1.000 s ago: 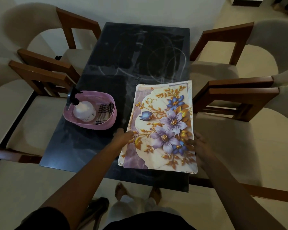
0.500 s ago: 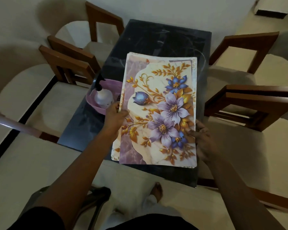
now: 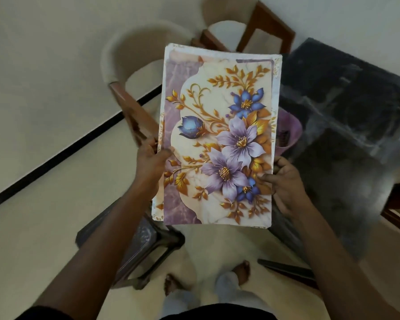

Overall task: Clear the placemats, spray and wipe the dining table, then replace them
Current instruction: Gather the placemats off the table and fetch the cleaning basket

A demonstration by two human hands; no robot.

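Observation:
A stack of floral placemats, cream and lilac with blue and purple flowers and gold leaves, is held flat in the air in front of me. My left hand grips its left edge and my right hand grips its right edge near the lower corner. The stack hangs left of the dark marble dining table, over the floor and a chair. The table top shows faint wipe streaks. A pink basket on the table peeks out behind the stack's right edge; what it holds is hidden.
A cream upholstered chair with a wooden frame stands behind the stack on the left, another at the top. A dark stool or small stand sits by my feet. A black strip crosses the pale floor.
The stack of placemats has been lifted off the table and carried left, away from the table top. My view has swung left with it; both hands keep their grip.

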